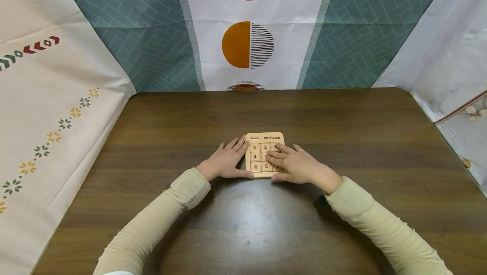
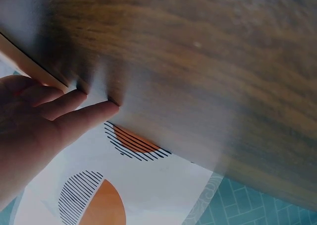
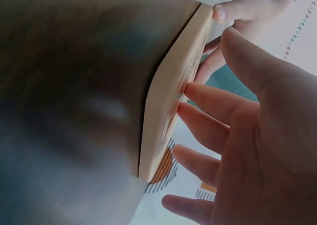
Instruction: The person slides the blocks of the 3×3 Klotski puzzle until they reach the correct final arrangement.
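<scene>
A pale wooden sliding number puzzle (image 1: 265, 175) lies flat on the table, its square tiles carrying dark numerals. My left hand (image 1: 227, 160) rests against the puzzle's left side, thumb at the lower left corner and fingers stretched along the edge. In the left wrist view its fingertips (image 2: 113, 106) reach down to the tabletop. My right hand (image 1: 300, 166) comes over the puzzle from the right, fingers spread, and hides several tiles. The right wrist view shows two of its fingertips (image 3: 190, 89) touching the tile face, while its thumb stands apart from them.
The dark brown wooden table (image 1: 182, 118) extends around the puzzle on all sides. Behind it hangs a teal and white cloth (image 1: 152, 46) with orange circles. A cream patterned cloth (image 1: 49, 110) borders the left side, and a pale cloth (image 1: 449, 67) the right.
</scene>
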Action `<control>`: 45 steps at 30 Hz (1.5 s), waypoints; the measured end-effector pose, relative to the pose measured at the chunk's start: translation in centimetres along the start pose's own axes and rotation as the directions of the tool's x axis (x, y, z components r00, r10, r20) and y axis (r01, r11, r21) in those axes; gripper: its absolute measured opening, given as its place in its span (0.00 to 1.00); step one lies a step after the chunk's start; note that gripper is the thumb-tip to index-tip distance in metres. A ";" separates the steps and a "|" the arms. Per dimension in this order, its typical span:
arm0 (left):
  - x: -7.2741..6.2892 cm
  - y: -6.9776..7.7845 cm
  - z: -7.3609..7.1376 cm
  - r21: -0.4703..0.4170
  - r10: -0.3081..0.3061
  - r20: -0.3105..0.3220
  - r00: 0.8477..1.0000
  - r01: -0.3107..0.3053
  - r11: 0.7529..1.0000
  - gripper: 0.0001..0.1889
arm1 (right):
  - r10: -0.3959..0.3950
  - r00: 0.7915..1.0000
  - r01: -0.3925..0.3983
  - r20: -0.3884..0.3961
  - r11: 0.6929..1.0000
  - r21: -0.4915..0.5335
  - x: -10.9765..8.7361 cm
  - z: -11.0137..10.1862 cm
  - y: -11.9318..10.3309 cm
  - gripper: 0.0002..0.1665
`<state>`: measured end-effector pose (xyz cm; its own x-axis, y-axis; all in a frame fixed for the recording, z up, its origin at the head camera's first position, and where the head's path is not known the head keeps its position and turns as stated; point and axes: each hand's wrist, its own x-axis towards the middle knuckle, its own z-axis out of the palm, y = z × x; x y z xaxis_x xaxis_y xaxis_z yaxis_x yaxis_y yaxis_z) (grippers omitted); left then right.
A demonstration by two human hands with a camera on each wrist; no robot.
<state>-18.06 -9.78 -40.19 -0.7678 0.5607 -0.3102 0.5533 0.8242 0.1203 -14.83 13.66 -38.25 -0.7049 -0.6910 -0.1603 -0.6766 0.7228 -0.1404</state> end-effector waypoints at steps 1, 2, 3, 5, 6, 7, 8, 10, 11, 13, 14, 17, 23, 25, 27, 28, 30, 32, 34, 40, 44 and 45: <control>0.0 0.0 0.0 0.000 0.000 0.001 1.000 0.000 1.000 0.55 | 0.000 1.000 0.000 -0.001 1.000 0.002 -0.1 0.1 0.1 0.38; 0.0 0.0 0.0 0.000 0.000 0.002 1.000 0.000 1.000 0.55 | 0.001 1.000 -0.001 -0.004 1.000 0.005 -0.1 0.1 0.3 0.38; 0.0 0.0 -0.1 0.000 0.000 0.003 1.000 0.000 1.000 0.55 | 0.000 1.000 0.000 -0.006 1.000 0.004 -0.2 0.2 0.4 0.38; 0.0 0.0 -0.1 0.004 0.001 0.005 1.000 -0.001 1.000 0.55 | 0.004 1.000 -0.003 -0.008 1.000 0.005 -0.5 0.3 0.7 0.38; 0.1 0.0 -0.1 0.006 0.002 0.005 1.000 -0.002 1.000 0.55 | 0.008 1.000 -0.008 -0.007 1.000 0.010 -0.6 0.3 0.8 0.38; 0.1 0.0 0.0 0.008 0.002 0.005 1.000 -0.002 1.000 0.55 | 0.009 1.000 -0.009 -0.008 1.000 0.011 -0.8 0.3 0.9 0.38; 0.1 0.0 0.0 0.011 0.002 0.005 1.000 -0.002 1.000 0.55 | 0.011 1.000 -0.011 -0.008 1.000 0.010 -0.9 0.3 1.1 0.38; 0.1 -0.1 0.0 0.017 0.004 0.002 1.000 -0.004 1.000 0.55 | 0.014 1.000 -0.014 -0.008 1.000 0.011 -1.2 0.2 1.3 0.37; 0.1 -0.1 0.0 0.018 0.005 0.001 1.000 -0.005 1.000 0.55 | 0.014 1.000 -0.014 -0.007 1.000 0.006 -1.3 0.2 1.4 0.38; 0.1 -0.1 0.0 0.016 0.008 0.000 1.000 -0.008 1.000 0.55 | 0.022 1.000 -0.022 -0.003 1.000 0.012 -1.6 0.1 1.6 0.38; 0.1 -0.1 0.0 0.015 0.009 -0.001 1.000 -0.009 1.000 0.55 | 0.024 1.000 -0.024 -0.001 1.000 0.013 -1.7 0.1 1.6 0.37; 0.1 -0.1 0.0 0.012 0.010 0.001 1.000 -0.010 1.000 0.55 | 0.026 1.000 -0.026 0.004 1.000 0.009 -1.9 0.1 1.7 0.37; 0.0 -0.1 0.0 0.011 0.011 -0.003 1.000 -0.011 1.000 0.55 | -0.013 1.000 0.013 -0.013 1.000 -0.006 -2.2 0.0 1.1 0.37; 0.0 0.0 0.0 0.012 0.010 0.000 1.000 -0.010 1.000 0.55 | -0.045 0.999 0.045 -0.021 0.999 -0.014 -2.3 0.2 0.7 0.36; 0.0 0.0 0.0 0.010 0.007 0.002 1.000 -0.007 1.000 0.55 | -0.075 0.997 0.075 -0.026 0.997 -0.014 -2.4 0.5 0.1 0.36; 0.0 0.0 0.0 0.009 0.006 0.002 1.000 -0.006 1.000 0.55 | -0.086 0.996 0.086 -0.027 0.996 -0.015 -2.5 0.6 -0.1 0.36; 0.0 0.0 -0.1 0.007 0.002 0.004 1.000 -0.002 1.000 0.55 | -0.101 0.994 0.101 -0.030 0.995 -0.012 -2.5 0.8 -0.5 0.36; 0.0 0.1 -0.1 0.006 -0.001 0.003 1.000 0.001 1.000 0.55 | -0.107 0.994 0.106 -0.035 0.994 -0.010 -2.5 0.9 -0.7 0.36; 0.1 0.1 -0.1 0.008 -0.003 0.005 1.000 0.002 1.000 0.55 | -0.109 0.993 0.108 -0.040 0.994 -0.014 -2.4 0.9 -0.8 0.36; 0.1 0.0 0.0 0.006 0.002 0.006 1.000 -0.002 1.000 0.55 | -0.096 0.995 0.095 -0.027 0.995 -0.015 -1.9 0.8 -0.7 0.36; 0.1 0.0 0.0 0.004 0.003 0.008 1.000 -0.003 1.000 0.55 | -0.081 0.997 0.081 -0.010 0.997 -0.005 -1.3 0.6 -0.3 0.36; 0.1 0.0 0.0 0.004 0.002 0.010 1.000 -0.002 1.000 0.55 | -0.077 0.997 0.077 -0.007 0.997 0.002 -1.1 0.5 -0.1 0.36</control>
<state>-18.15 -9.72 -40.24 -0.7633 0.5619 -0.3190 0.5566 0.8225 0.1171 -13.87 14.36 -38.57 -0.6520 -0.7447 -0.1422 -0.7286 0.6674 -0.1540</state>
